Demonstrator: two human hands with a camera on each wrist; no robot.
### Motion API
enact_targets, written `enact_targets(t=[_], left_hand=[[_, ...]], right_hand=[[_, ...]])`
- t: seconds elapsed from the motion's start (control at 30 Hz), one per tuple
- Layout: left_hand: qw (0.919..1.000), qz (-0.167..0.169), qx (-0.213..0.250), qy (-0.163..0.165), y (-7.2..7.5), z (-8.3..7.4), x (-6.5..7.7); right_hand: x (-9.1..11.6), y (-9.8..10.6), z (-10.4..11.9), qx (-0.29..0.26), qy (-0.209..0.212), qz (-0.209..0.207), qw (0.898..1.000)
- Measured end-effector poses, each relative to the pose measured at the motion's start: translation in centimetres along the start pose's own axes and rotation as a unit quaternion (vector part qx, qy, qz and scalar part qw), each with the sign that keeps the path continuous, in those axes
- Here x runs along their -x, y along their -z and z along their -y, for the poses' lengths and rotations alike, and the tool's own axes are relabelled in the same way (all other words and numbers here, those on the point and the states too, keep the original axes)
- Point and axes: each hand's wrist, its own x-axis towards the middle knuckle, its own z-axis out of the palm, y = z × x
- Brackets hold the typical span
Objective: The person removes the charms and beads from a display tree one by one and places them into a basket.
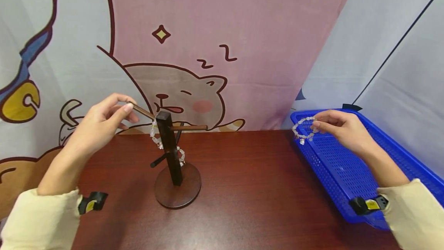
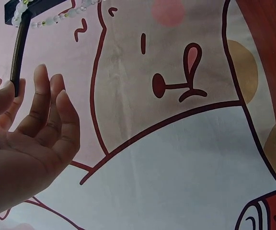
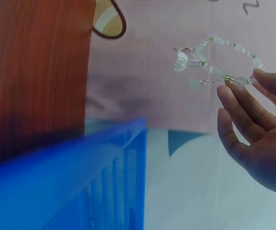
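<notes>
My left hand [image 1: 104, 120] pinches the outer end of a brown wooden peg [image 1: 142, 110] between thumb and forefinger, its other fingers spread apart in the left wrist view. The peg juts from the top of a dark wooden bracelet stand [image 1: 170, 149] with a round base. A pale beaded bracelet [image 1: 153, 133] hangs on that peg, close to the post. Partly behind the post, lower down, hangs another beaded bracelet [image 1: 182, 156]. Over the far left corner of the blue basket, my right hand [image 1: 341, 128] pinches a clear beaded bracelet [image 3: 218, 40] with a flower-like charm [image 3: 180, 62] dangling.
The blue plastic basket [image 1: 320, 169] with perforated walls stands on the right of the reddish-brown table [image 1: 249, 188]. More pegs [image 1: 190, 127] stick out from the stand in different directions. Behind the table hangs a cartoon-printed cloth [image 1: 263, 49].
</notes>
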Motion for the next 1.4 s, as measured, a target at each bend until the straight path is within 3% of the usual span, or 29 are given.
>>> enact_targets(t=[0.53,0.8,1.03,1.4], left_hand=[[1.0000,0.003,0.006,0.000,0.0,-0.1,0.0],[1.0000,0.002,0.005,0.000,0.0,-0.1,0.0],[1.0000,0.005,0.004,0.006,0.0,0.0,0.0],[0.9999,0.006,0.005,0.008,0.0,-0.1,0.0]], right_hand=[[1.2,2.8,-3.7,0.018,-0.062,-0.031,0.997],[1.3,3.8,-5.0,-0.006,-0.055,-0.030,0.998],[1.4,4.2,-6.3,-0.062,-0.035,-0.012,0.997],[1.6,4.6,-7.8,-0.038,-0.075,0.000,0.996]])
